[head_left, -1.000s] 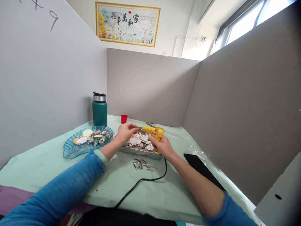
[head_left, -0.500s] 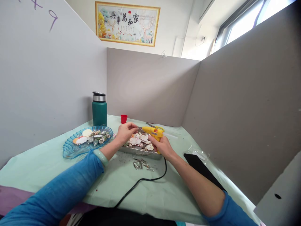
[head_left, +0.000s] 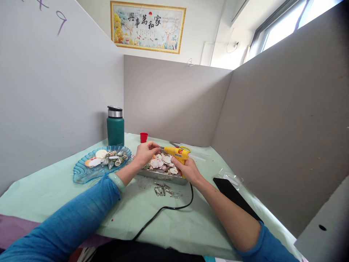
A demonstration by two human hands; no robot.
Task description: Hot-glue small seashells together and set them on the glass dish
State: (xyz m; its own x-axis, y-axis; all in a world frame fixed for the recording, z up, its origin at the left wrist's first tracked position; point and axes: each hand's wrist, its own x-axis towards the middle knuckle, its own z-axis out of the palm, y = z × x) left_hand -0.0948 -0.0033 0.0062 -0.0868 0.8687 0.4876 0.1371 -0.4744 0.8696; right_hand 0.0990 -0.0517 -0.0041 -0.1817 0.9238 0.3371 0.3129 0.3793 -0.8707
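My right hand (head_left: 189,170) is wrapped round the handle of a yellow hot glue gun (head_left: 177,153), its nozzle pointing left. My left hand (head_left: 145,152) is closed in a pinch at the nozzle's tip; what sits between the fingertips is too small to make out. Both hands are above a metal tray (head_left: 163,176) filled with white and pinkish seashells (head_left: 160,161). In front of the tray, several small metal safety pins (head_left: 164,190) lie in a loose pile. A black cord (head_left: 163,208) runs from the glue gun toward the table's front edge.
To the left, a blue shell-shaped dish (head_left: 81,174) holds shells. Behind it stands a green bottle (head_left: 115,129). A red cup (head_left: 143,137) and scissors (head_left: 185,148) are at the back. A black flat object (head_left: 234,198) and clear plastic bag (head_left: 231,178) lie right. Grey partitions (head_left: 174,98) surround the table.
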